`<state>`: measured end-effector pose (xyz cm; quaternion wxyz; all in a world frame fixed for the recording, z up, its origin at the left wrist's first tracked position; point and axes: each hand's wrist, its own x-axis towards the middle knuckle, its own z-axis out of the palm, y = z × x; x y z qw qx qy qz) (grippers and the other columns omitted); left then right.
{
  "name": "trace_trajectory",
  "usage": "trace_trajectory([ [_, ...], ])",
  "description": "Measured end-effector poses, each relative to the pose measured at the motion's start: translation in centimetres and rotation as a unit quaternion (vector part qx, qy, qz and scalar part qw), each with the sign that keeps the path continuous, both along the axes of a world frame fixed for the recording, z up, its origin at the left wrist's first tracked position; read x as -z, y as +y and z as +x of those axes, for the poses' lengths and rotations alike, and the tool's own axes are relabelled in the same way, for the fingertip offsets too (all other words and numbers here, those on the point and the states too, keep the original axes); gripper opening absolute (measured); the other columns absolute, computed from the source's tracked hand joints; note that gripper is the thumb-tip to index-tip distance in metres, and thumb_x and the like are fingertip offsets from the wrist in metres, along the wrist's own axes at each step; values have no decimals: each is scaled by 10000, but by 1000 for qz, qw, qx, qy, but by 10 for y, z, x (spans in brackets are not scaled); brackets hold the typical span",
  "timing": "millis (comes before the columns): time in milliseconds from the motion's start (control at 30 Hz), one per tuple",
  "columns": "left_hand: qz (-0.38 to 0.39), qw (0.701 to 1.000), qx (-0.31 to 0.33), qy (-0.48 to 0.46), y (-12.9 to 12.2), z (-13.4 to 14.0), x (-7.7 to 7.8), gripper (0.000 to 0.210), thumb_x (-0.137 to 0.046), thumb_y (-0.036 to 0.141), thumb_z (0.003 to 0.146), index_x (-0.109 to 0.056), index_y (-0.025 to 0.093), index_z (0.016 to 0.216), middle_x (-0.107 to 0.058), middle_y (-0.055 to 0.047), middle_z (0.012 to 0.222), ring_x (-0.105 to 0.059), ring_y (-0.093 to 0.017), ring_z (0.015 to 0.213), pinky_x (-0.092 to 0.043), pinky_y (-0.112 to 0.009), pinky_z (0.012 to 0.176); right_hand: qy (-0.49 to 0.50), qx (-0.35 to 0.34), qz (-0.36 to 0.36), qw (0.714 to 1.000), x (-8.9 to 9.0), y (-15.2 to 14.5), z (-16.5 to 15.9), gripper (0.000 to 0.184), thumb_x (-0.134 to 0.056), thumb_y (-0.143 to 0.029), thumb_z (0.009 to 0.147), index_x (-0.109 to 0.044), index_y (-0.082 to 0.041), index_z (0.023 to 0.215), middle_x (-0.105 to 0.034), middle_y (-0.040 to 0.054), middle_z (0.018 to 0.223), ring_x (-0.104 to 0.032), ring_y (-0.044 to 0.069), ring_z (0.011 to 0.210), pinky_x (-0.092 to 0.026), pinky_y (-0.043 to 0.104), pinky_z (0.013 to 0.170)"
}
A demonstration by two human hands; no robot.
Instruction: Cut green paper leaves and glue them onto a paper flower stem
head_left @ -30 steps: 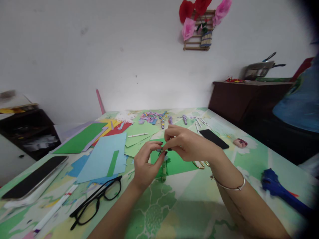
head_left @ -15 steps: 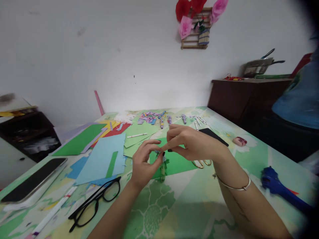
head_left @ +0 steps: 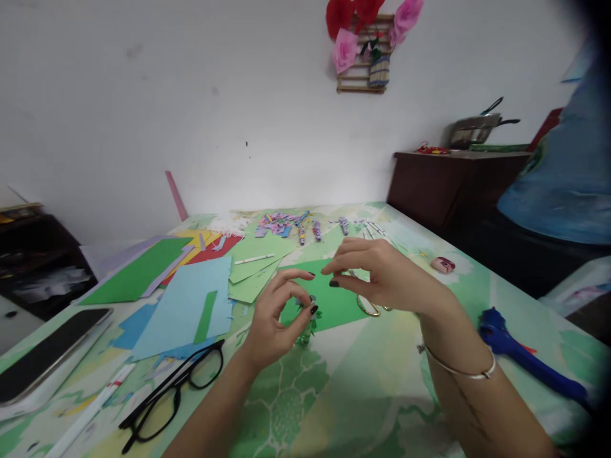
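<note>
My left hand (head_left: 282,313) is closed, thumb and index finger pinching a small green paper craft (head_left: 306,336) that looks like a rolled stem with leafy bits. My fingers hide its upper part. To its right, my right hand (head_left: 370,270) hovers with its fingers curled and the thumb and index tips slightly apart; nothing shows between them. A silver bracelet circles that wrist. Beneath both hands lies a green paper sheet (head_left: 337,312). Gold-handled scissors (head_left: 367,308) rest on it, partly covered by my right hand.
Left are black glasses (head_left: 176,388), a phone (head_left: 48,350), a marker (head_left: 95,407) and light blue paper (head_left: 184,305). Paper scraps (head_left: 279,224) and patterned rolls (head_left: 317,230) lie at the back. A blue glue gun (head_left: 525,362) and a small pinkish case (head_left: 443,264) are right.
My right hand has drawn away from the paper craft to the right, opening a gap between the hands. My left hand keeps its pinch. The whole view has shifted slightly.
</note>
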<state>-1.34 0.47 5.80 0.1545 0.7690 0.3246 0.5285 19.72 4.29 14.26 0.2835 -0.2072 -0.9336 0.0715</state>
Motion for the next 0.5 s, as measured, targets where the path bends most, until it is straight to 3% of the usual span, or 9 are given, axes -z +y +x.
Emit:
trace_trajectory([
  [100, -15, 999, 22, 39, -5, -1, -6, 92, -588, 113, 805, -554, 190, 769, -564, -136, 1076, -573, -246, 1011, -464, -379, 850, 56, 43, -42, 997, 26, -8, 21, 154, -551, -170, 870, -681, -173, 952, -643, 52, 801, -572, 143, 740, -429, 266, 666],
  [333, -8, 992, 41, 117, -16, 6, -18, 122, -563, 91, 821, -548, 203, 774, -609, -91, 1008, -575, -210, 1006, -456, -319, 824, 83, 233, -130, 960, 111, -34, 71, 174, -521, -165, 854, -680, -182, 924, -685, 69, 820, -630, 179, 738, -487, 294, 650],
  [500, -18, 987, 46, 153, -24, 12, -24, 97, -532, 120, 838, -555, 206, 797, -629, -91, 999, -600, -206, 946, -476, -320, 792, 137, 313, -158, 926, 143, -74, 90, 193, -514, -216, 842, -679, -182, 937, -698, 75, 851, -656, 191, 725, -537, 325, 671],
])
